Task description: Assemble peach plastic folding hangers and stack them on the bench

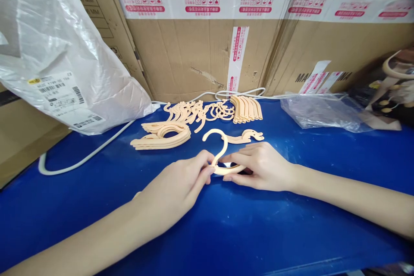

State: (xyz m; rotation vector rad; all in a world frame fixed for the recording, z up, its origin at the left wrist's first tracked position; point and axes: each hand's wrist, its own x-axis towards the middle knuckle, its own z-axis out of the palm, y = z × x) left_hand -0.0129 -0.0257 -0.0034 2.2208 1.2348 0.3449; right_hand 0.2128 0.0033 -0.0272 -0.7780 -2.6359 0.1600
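Both my hands grip a cream plastic hanger [222, 152] just above the blue table, its curved hook pointing up. My left hand [186, 177] pinches it near the base of the hook. Closed round its ring-shaped body is my right hand [258, 166], whose fingers hide part of it. Just behind the hands lies a loose cream hanger piece [244, 136] with a wavy end. A stack of hanger parts [161, 137] with round openings sits left of the hook. Farther back are a heap of small hooks and pieces [194, 112] and a row of curved arm pieces [247, 109].
Cardboard boxes [184, 51] with printed tape stand along the back of the blue table [207, 233]. On the left leans a white plastic package [64, 60], a white cable [87, 155] beside it. A clear plastic bag [326, 112] and a dark bag [384, 86] are at right.
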